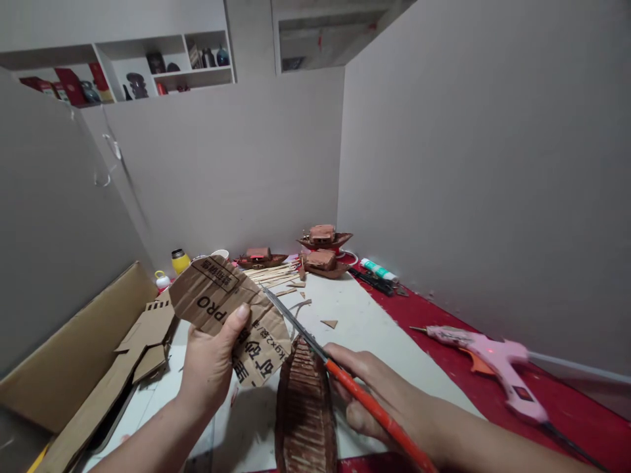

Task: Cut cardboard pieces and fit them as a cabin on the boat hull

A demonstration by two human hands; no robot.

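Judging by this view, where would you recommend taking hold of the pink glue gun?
I'd probably grip its handle, coming from the near right side: it slants toward the lower right of the view, while the nozzle points left, away from that grip.

Muted, diffuse light with stretched edges

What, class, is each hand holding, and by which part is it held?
The left hand grips the printed cardboard piece by its lower edge; the right hand holds the scissors by the red handle end.
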